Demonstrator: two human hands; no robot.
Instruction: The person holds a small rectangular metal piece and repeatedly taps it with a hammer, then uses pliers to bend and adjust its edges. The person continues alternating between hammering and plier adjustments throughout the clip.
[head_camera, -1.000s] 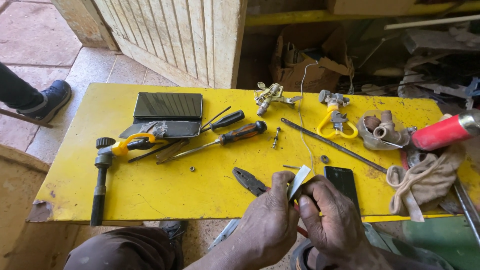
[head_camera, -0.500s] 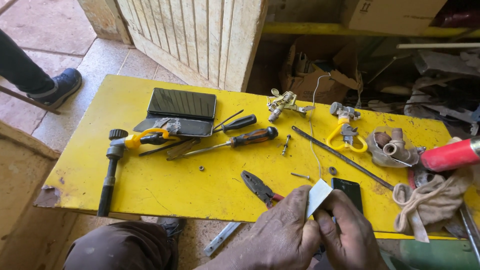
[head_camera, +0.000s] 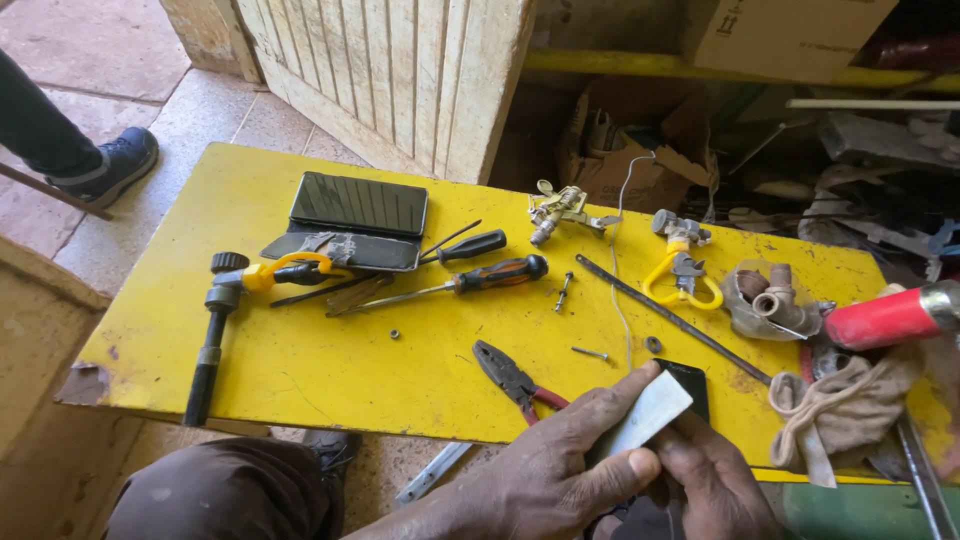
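My left hand (head_camera: 560, 470) and my right hand (head_camera: 715, 480) sit together at the near edge of a yellow table (head_camera: 300, 360). Both pinch a pale flat strip (head_camera: 650, 412), tilted up to the right. A small black flat item (head_camera: 690, 385) lies just behind the strip. Red-handled pliers (head_camera: 515, 380) lie on the table right beside my left hand's knuckles.
The table also carries a black case (head_camera: 358, 215), screwdrivers (head_camera: 480, 275), a yellow-and-black tool (head_camera: 225, 300), a brass fitting (head_camera: 560, 210), a yellow-handled valve (head_camera: 680, 265), a thin rod (head_camera: 665, 315), rags (head_camera: 840, 410), a red cylinder (head_camera: 885, 318). Another person's shoe (head_camera: 115, 165) stands far left.
The view has shifted slightly, so the table sits further right and lower. My hands have turned the pale strip and now hold it a little higher and further right.
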